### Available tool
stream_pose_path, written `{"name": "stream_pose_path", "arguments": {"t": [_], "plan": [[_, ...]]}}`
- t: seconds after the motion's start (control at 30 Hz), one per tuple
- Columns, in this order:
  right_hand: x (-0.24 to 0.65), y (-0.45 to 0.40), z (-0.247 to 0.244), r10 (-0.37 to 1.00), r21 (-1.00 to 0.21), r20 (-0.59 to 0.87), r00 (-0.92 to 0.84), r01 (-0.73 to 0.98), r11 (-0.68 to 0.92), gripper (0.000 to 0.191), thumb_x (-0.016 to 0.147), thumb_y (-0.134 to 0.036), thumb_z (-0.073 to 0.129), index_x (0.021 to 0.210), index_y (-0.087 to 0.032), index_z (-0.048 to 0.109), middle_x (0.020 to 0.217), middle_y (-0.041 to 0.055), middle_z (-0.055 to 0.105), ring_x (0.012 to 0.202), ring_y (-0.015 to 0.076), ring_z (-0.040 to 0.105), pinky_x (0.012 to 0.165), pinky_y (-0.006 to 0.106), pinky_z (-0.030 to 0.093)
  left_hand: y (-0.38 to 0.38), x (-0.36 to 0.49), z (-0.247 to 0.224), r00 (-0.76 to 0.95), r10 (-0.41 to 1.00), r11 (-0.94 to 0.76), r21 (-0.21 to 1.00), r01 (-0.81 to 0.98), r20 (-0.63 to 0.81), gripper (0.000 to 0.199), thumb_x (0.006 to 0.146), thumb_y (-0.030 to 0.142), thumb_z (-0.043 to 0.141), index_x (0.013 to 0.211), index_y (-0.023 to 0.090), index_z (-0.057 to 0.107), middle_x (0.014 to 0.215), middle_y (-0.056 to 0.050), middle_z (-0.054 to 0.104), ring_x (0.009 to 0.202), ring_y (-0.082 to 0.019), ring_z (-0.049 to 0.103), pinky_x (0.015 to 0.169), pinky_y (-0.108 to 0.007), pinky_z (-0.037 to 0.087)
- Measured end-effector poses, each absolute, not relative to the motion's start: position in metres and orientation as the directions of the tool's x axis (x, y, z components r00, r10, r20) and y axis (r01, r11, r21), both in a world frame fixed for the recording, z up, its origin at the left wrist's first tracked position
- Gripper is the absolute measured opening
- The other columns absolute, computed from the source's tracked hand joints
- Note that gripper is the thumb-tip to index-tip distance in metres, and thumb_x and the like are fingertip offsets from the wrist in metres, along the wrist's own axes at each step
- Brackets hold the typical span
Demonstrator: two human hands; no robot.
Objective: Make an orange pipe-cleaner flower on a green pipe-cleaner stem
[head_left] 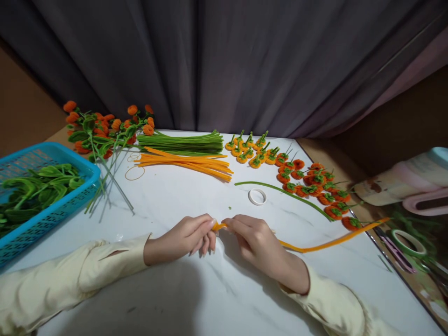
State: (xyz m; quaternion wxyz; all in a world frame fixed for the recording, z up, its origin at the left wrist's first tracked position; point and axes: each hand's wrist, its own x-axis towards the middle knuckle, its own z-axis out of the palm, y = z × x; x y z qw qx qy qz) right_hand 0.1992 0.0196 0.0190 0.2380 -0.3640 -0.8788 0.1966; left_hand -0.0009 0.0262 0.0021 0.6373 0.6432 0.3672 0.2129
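Both hands meet over the middle of the white table (168, 289), pinching one orange pipe cleaner (332, 243). My left hand (196, 235) is closed on its near end, thumb and forefinger together. Just to the right, my right hand (254, 240) pinches the same pipe cleaner close by, with a short bent stretch between the fingertips. Its long tail runs out behind the right hand, curving up to the right. Beyond the hands lie a bundle of orange pipe cleaners (189, 164), a bundle of green pipe cleaners (182, 143) and a single green pipe cleaner (283, 190).
A blue basket (70, 198) of green leaves stands left. Orange flowers on stems (101, 126) lie behind it. Small yellow-orange flower heads (255, 161) and darker orange ones (315, 177) line the back right. A white tape roll (257, 196), green tape (409, 242) and tumbler (402, 179) are also there.
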Motion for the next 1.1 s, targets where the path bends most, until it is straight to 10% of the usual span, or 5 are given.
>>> {"name": "stream_pose_path", "arguments": {"t": [0.3, 0.8, 1.1], "plan": [[0.202, 0.029, 0.035, 0.729, -0.682, -0.002, -0.684, 0.534, 0.499, 0.027, 0.085, -0.009, 0.041, 0.085, -0.015, 0.067, 0.077, 0.0077, 0.067, 0.065, 0.0144, 0.056, 0.062, 0.023, 0.038, 0.026, -0.010, 0.004, 0.713, 0.701, -0.377, 0.864, 0.333, 0.031, 0.028, 0.095, 0.025, 0.028, 0.078, 0.017, 0.049, 0.065, 0.002, 0.056, 0.059, -0.009, 0.050, 0.064, -0.020, 0.040], [0.199, 0.031, 0.039, 0.637, -0.911, -0.365, -0.679, 0.401, -0.095, 0.040, 0.086, -0.043, 0.051, 0.066, -0.011, 0.063, 0.042, -0.0048, 0.039, 0.041, 0.0059, 0.031, 0.043, 0.019, 0.027, 0.022, -0.010, 0.009, 0.768, 0.637, -0.358, 0.907, 0.222, 0.063, 0.023, 0.093, 0.019, 0.032, 0.086, 0.016, 0.053, 0.062, 0.003, 0.054, 0.056, -0.007, 0.047, 0.057, -0.016, 0.037], [0.199, 0.030, 0.034, 0.555, -0.884, -0.450, -0.700, 0.262, -0.387, 0.035, 0.086, -0.040, 0.053, 0.072, -0.011, 0.065, 0.054, 0.0008, 0.058, 0.042, 0.0056, 0.033, 0.041, 0.019, 0.024, 0.018, -0.011, 0.000, 0.725, 0.658, -0.542, 0.796, 0.270, 0.202, 0.017, 0.091, 0.014, 0.032, 0.095, 0.018, 0.048, 0.077, -0.001, 0.059, 0.065, -0.009, 0.054, 0.062, -0.019, 0.044]]}}
